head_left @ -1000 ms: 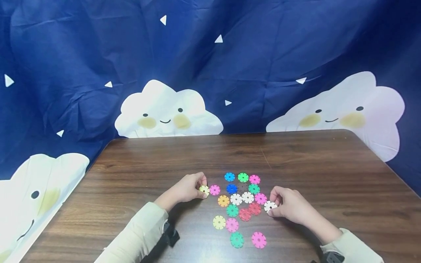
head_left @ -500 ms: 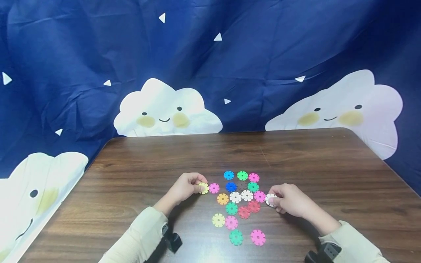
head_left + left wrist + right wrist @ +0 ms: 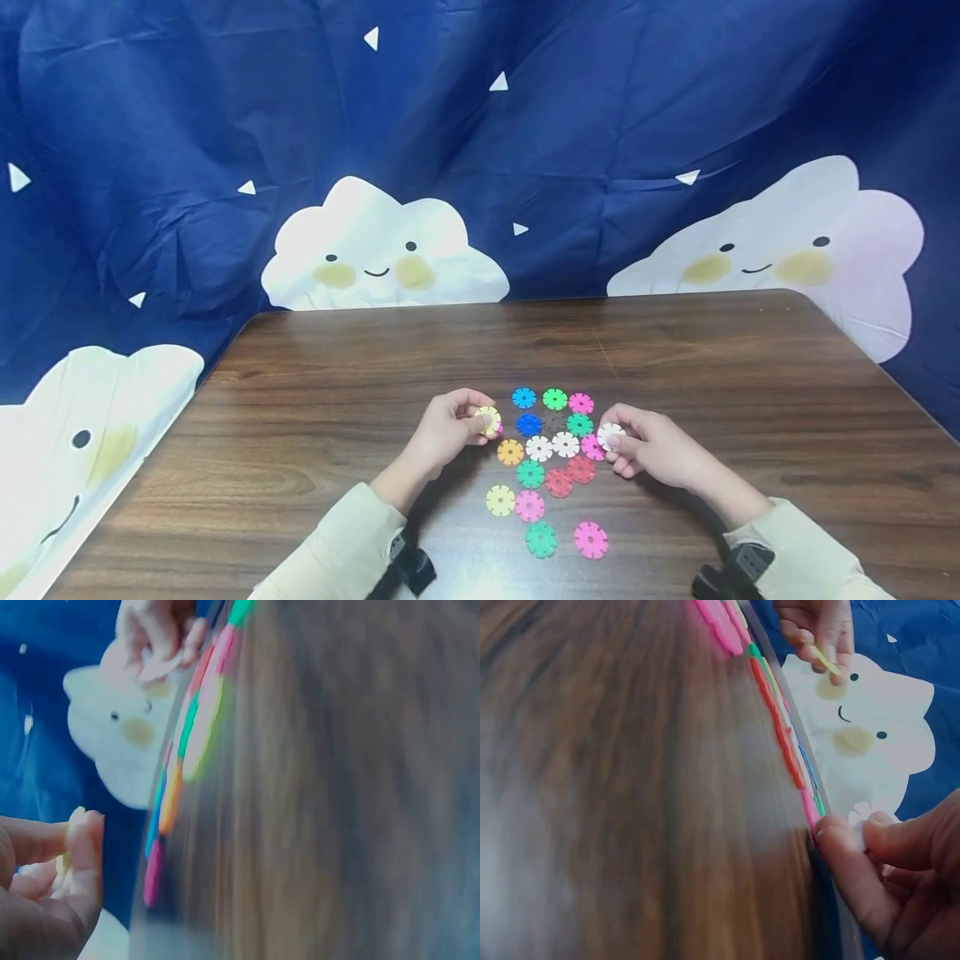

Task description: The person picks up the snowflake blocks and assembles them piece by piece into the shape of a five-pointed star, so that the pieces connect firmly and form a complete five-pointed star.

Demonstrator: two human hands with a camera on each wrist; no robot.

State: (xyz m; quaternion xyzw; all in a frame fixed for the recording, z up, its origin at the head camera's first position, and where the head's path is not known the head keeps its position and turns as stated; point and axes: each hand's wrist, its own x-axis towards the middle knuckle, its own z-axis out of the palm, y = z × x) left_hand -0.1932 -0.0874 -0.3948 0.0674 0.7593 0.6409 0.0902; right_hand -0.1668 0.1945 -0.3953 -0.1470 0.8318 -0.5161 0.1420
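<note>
In the head view my left hand (image 3: 448, 429) pinches a yellow notched plastic disc (image 3: 491, 416) between thumb and fingers, over a pink disc that is mostly hidden beneath it. The left wrist view shows the disc's thin edge (image 3: 63, 862) between the fingertips. Across the group of discs, my right hand (image 3: 660, 446) pinches a white notched disc (image 3: 609, 437). It overlaps a pink disc (image 3: 592, 447) at the right side of the group. In the right wrist view the white disc (image 3: 861, 814) shows between thumb and forefinger, raised above the tabletop.
Between the hands several flat notched discs lie on the brown wooden table (image 3: 337, 358), among them a blue one (image 3: 528, 425), an orange one (image 3: 510, 452) and a red one (image 3: 558, 483). Nearer are a green disc (image 3: 541, 540) and a pink disc (image 3: 591, 540). A blue cloud-printed cloth (image 3: 562, 167) hangs behind.
My left hand has lifted the yellow disc and moved right with it, over the pink disc. My right hand has picked up the white disc and moved it slightly up and left.
</note>
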